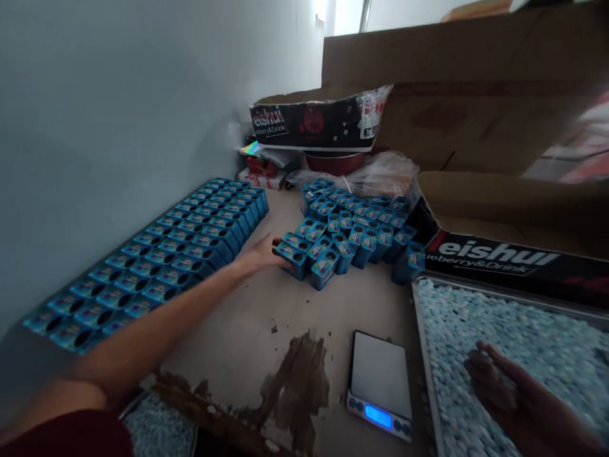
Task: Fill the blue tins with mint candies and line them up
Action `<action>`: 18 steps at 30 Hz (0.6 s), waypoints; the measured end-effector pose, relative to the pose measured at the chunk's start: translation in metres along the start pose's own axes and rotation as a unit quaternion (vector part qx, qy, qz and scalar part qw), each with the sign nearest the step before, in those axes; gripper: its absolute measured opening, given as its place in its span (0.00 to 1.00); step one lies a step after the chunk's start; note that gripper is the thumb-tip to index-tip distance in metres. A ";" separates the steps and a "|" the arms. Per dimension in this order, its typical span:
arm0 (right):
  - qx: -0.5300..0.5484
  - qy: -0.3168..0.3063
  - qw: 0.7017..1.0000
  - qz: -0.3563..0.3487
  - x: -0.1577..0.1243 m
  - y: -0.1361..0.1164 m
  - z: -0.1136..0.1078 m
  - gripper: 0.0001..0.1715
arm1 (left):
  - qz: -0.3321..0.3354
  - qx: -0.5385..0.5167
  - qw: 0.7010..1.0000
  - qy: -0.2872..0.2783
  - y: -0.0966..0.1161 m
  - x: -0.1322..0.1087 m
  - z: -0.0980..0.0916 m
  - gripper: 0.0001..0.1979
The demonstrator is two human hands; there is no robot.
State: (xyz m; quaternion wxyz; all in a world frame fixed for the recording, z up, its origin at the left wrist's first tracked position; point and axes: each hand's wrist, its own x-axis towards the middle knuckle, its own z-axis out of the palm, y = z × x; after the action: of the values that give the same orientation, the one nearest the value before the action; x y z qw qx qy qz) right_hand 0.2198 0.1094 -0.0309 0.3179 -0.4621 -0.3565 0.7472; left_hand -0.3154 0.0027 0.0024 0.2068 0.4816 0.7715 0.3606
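My left hand (261, 254) reaches out to the near edge of a loose cluster of small blue boxes. Its fingers close on the left end of one blue box (294, 256), which has a dark round hole in its top. Over a metal-edged tray (427, 355) at the right hovers my right hand (504, 387), fingers curled in. What those fingers hold, if anything, is too blurred to make out. Pale blue and white pellets (480, 317) fill the tray. Between the hands lies a kitchen scale (380, 377) with a bare plate and a lit blue display.
Neat rows of similar blue boxes (181, 244) run along the wall at left. Black-printed cardboard boxes (495, 257) stand at right and back, one above a red bowl (335, 164). The tabletop (285, 311) has a peeled brown patch. More pellets (162, 425) sit below its front edge.
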 end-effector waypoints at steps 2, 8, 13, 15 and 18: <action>0.024 0.004 1.000 0.014 -0.001 -0.003 0.005 0.09 | -0.003 -0.036 0.997 0.066 -0.001 -0.028 0.035 0.30; 0.206 -0.002 0.978 0.026 -0.014 -0.015 0.007 0.18 | 0.007 -0.062 0.987 0.151 0.008 -0.083 0.054 0.24; 0.301 0.007 0.954 0.007 -0.021 -0.027 -0.004 0.17 | 0.002 -0.080 0.990 0.114 0.058 -0.160 0.048 0.25; 0.308 0.004 0.951 0.000 -0.023 -0.031 -0.006 0.16 | 0.021 -0.146 0.989 0.026 0.092 -0.186 0.068 0.25; 0.318 0.015 0.948 0.004 -0.027 -0.036 -0.006 0.13 | 0.055 -0.187 0.979 -0.060 0.139 -0.202 0.110 0.21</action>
State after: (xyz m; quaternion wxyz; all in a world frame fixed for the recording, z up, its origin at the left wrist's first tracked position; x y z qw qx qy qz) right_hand 0.2402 0.1087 0.0094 0.4511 -0.3495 -0.0938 0.8158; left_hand -0.0688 -0.0999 0.0294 0.3186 0.4972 0.6490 0.4797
